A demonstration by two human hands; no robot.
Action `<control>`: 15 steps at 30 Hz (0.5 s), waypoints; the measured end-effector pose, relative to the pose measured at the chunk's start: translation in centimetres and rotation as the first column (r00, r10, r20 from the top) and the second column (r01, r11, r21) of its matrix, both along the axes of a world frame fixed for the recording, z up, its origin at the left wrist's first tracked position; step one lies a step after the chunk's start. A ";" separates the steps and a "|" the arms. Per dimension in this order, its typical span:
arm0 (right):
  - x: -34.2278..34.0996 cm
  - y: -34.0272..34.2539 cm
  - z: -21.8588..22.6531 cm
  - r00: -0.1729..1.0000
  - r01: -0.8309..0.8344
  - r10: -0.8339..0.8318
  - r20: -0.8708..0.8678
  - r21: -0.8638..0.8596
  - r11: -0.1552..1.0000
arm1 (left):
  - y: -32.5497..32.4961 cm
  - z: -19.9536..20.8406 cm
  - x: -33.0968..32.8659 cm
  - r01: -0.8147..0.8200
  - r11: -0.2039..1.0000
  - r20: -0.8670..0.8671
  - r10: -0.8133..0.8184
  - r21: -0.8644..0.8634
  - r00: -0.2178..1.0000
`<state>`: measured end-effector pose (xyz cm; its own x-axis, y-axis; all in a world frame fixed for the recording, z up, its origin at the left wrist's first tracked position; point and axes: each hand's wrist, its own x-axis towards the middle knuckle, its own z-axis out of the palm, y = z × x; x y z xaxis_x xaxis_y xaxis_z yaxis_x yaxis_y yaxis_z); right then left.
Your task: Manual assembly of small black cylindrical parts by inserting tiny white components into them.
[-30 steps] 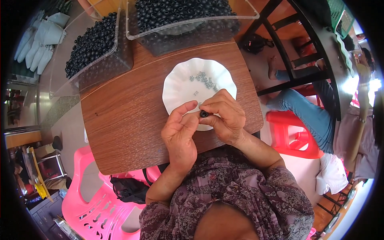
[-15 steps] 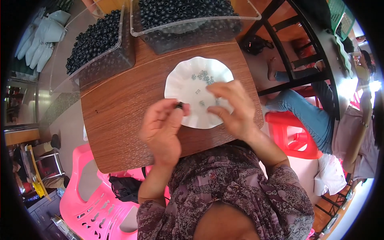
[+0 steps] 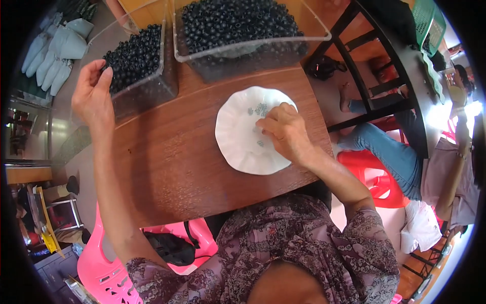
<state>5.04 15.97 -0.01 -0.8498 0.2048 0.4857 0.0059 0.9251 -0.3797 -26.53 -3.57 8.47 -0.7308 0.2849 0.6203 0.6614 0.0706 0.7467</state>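
My left hand (image 3: 94, 96) is raised at the near left side of the left clear plastic bin (image 3: 147, 83), beside its black ring-shaped beads or bushings (image 3: 134, 55). Its fingers are bent, and the thumb is a little apart from them; no part shows clearly between them. Over the right part of a white scalloped plate (image 3: 235, 147), my right hand (image 3: 286, 130) has its fingertips pinched together just above the surface. Whatever is in that pinch is too small to make out. Several tiny grey-green pieces (image 3: 259, 109) lie on the plate, partly hidden by this hand.
A larger clear bin (image 3: 217, 68) of the same black parts stands at the back of the wooden table (image 3: 167, 177). A pink chair (image 3: 109, 276) holds a black bag (image 3: 169, 248). To the right, a person in jeans (image 3: 390, 157) sits by a red stool (image 3: 372, 177) and a dark table (image 3: 430, 116).
My left hand has moved from the plate, where it held a small black part, up and left to the left bin. My right hand's fingers have closed into a pinch over the plate.
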 end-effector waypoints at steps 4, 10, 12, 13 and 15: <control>-1.2 0.9 -1.4 0.993 -0.090 0.082 0.085 0.102 0.991 | 1.6 0.8 -0.9 -0.439 0.769 -0.428 0.239 -0.464 0.872; -1.6 0.5 -0.7 0.983 -0.177 0.173 0.057 0.096 0.979 | 5.6 2.2 5.1 -0.228 0.928 -0.553 0.030 -0.294 0.832; -1.4 0.5 -0.8 0.985 -0.171 0.168 0.049 0.075 0.982 | 7.8 2.5 6.7 -0.124 0.938 -0.559 -0.085 -0.325 0.825; -1.3 0.6 -0.7 0.986 -0.162 0.159 0.052 0.050 0.986 | 9.2 2.4 7.0 -0.064 0.936 -0.537 -0.142 -0.347 0.831; -0.9 0.8 -0.3 0.990 -0.133 0.134 0.040 -0.029 0.991 | 12.2 1.9 7.3 0.050 0.914 -0.471 -0.254 -0.402 0.845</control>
<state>4.12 16.76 -0.27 -0.8899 0.1002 0.4451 -0.1006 0.9085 -0.4056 -19.18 8.60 10.33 -0.2724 0.6418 0.7169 0.9601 0.1327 0.2460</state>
